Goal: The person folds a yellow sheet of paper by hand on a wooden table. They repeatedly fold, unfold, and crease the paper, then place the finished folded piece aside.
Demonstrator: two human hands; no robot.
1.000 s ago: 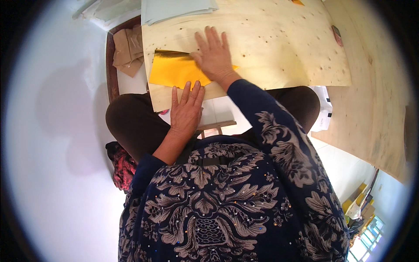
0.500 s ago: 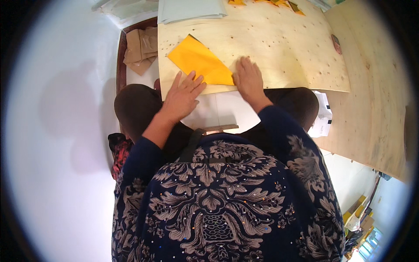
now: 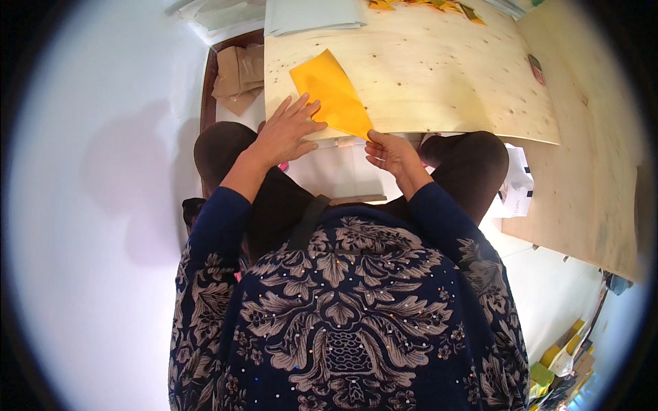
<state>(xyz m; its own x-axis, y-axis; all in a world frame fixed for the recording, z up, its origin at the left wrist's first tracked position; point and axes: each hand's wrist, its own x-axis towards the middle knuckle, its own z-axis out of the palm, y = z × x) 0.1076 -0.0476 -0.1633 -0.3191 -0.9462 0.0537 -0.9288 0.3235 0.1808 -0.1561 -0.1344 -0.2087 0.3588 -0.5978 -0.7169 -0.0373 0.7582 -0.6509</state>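
Note:
A folded yellow sheet of paper [image 3: 334,92] lies at the near edge of the wooden table [image 3: 425,75], its right corner reaching just past that edge. Pinched between the thumb and fingers of my right hand [image 3: 392,154] is this pointed corner. My left hand [image 3: 284,130] rests on the sheet's lower left side, fingers stretched out and spread. I cannot tell how many layers the fold has.
Several small folded yellow pieces [image 3: 439,5] lie at the table's far side. A stack of pale grey sheets [image 3: 315,15] sits at the far left. Near the right edge is a small red-and-dark object [image 3: 536,69]. Brown paper [image 3: 238,75] lies left of the table.
The yellow sheet has turned clockwise, its right corner drawn to the table edge. My right hand has come down from lying flat beside the sheet and now pinches that corner.

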